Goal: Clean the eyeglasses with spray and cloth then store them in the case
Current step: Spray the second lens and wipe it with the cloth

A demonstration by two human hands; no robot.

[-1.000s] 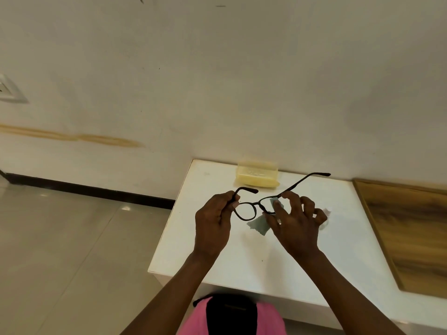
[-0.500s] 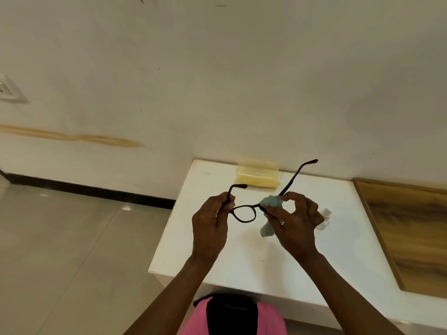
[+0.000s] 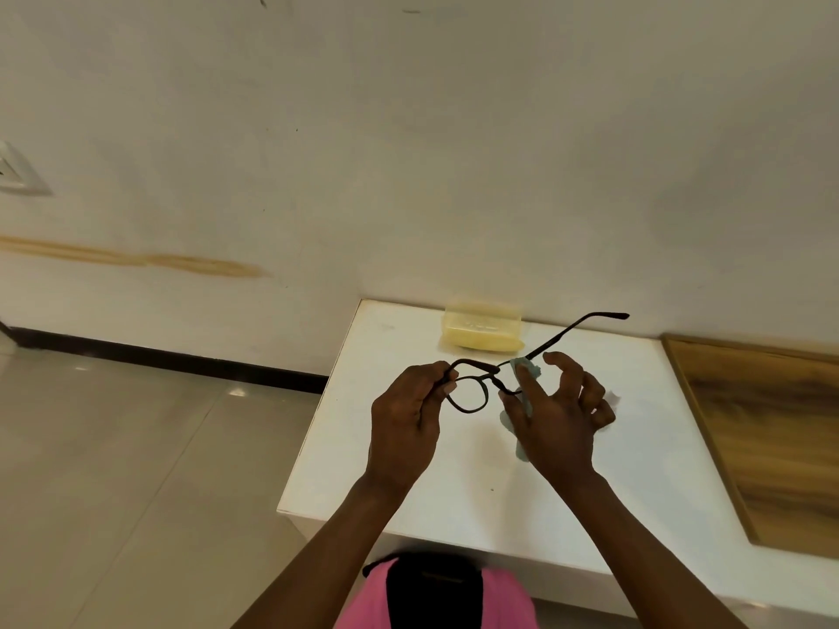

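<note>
Black round eyeglasses [image 3: 472, 392] hang in the air above the white table [image 3: 454, 483], temples unfolded. My left hand [image 3: 406, 424] pinches the left corner of the frame. My right hand [image 3: 556, 424] pinches a pale blue cloth [image 3: 526, 370] around the right lens between thumb and forefinger, its other fingers spread. A yellow translucent case [image 3: 481, 331] lies shut at the table's back edge by the wall. A small white spray bottle [image 3: 613, 397] peeks out behind my right hand, mostly hidden.
A wooden panel [image 3: 767, 438] covers the table's right part. The wall rises directly behind the table. Tiled floor [image 3: 136, 469] lies to the left. A pink garment [image 3: 436, 596] shows at the bottom edge.
The glasses have tilted, so the right temple swung up and then back down to the right. My right hand has shifted the cloth over the right lens. My left hand kept its hold.
</note>
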